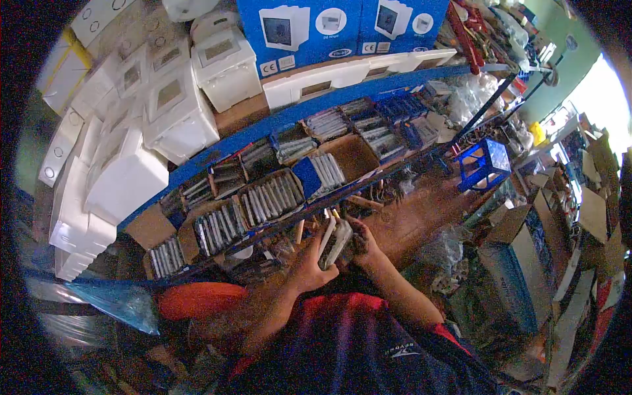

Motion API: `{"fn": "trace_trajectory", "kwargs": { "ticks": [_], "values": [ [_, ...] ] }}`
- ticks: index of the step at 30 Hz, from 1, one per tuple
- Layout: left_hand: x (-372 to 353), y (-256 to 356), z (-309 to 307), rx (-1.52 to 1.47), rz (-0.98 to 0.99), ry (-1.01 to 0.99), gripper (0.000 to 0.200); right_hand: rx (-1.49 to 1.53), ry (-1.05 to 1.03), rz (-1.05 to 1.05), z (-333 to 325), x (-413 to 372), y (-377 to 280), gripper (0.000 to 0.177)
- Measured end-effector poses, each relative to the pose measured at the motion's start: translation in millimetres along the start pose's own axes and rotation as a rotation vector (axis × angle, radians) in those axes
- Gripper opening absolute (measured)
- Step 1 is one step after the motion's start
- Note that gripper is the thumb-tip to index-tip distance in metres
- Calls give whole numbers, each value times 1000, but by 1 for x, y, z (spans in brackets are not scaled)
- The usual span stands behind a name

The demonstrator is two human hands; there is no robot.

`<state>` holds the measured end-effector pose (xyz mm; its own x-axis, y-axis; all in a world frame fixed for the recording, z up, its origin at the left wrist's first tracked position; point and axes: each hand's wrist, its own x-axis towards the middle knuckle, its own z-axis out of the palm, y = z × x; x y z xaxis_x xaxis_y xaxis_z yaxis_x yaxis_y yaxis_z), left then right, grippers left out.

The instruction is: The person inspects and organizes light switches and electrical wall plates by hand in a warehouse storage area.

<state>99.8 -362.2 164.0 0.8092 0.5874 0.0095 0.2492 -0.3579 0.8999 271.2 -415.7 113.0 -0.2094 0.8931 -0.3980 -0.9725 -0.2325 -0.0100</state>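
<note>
My left hand (311,268) is wrapped round a thin, pale, flat packet (337,243) that looks wrapped in clear plastic, with a white strip along its left side. The packet stands on edge in front of my chest. Close against its right side is my right hand (366,245), its fingers curled and in shadow; what they hold, if anything, cannot be made out. Just beyond my hands, a blue-sided carton (305,174) on the shelf holds a row of similar pale flat packets (327,170).
More open cartons of upright packets (270,197) line the shelf. White plastic boxes (178,108) and blue printed cartons (299,59) stand above. A blue frame-like stand (484,164) is at the right, with cardboard boxes (520,263) below. A red-orange object (201,301) lies lower left.
</note>
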Motion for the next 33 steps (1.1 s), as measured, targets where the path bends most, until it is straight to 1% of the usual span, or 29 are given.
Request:
{"fn": "trace_trajectory", "kwargs": {
  "ticks": [1, 4, 6, 7, 8, 10, 13, 16, 19, 22, 25, 28, 30, 31, 32, 33],
  "values": [
    [-1, 2, -2, 53, 19, 22, 87, 38, -16, -12, 5, 1, 3, 43],
    [-5, -28, 6, -139, -32, 141, 85, -232, 85, -234, -11, -2, 12, 51],
    [-7, -35, 3, -165, -11, 116, 86, -561, 8, -289, -12, -7, 6, 57],
    [-8, -32, 2, -243, -9, 112, 86, -722, -31, -315, -12, -10, 6, 60],
    [-8, -26, 1, -322, -8, 108, 86, -869, 88, -348, -10, -10, 7, 57],
    [-9, -8, 3, -607, -15, 116, 86, -1156, 332, -418, -6, -11, 8, 51],
    [-8, -17, 7, -666, 41, 129, 86, -912, 461, -430, 4, -12, 28, 52],
    [-6, -28, 8, -655, 2, 136, 84, -844, 444, -253, -8, -6, 31, 46],
    [-7, -22, 4, -623, -30, 162, 84, -703, 452, -399, 34, -15, 49, 45],
    [-2, -18, 1, -649, 70, 171, 80, -898, 510, -407, 37, -18, 44, 47],
    [-9, -33, -1, -611, -74, 109, 74, -968, 432, -544, 24, -13, 42, 40],
    [-6, -56, -3, -446, -58, 124, 72, -1040, 335, -669, 1, 0, 42, 33],
    [-3, -53, 1, -420, -133, 235, 69, -1187, 366, -626, -26, 10, 43, 33],
    [-2, -51, 6, -407, -174, 289, 68, -1259, 382, -602, -21, 10, 45, 33],
    [-2, -50, 8, -394, -213, 340, 66, -1270, 396, -610, -16, 9, 47, 30],
    [-1, -49, 6, -409, -212, 346, 64, -1280, 411, -621, -8, 6, 47, 28]
  ]
}}
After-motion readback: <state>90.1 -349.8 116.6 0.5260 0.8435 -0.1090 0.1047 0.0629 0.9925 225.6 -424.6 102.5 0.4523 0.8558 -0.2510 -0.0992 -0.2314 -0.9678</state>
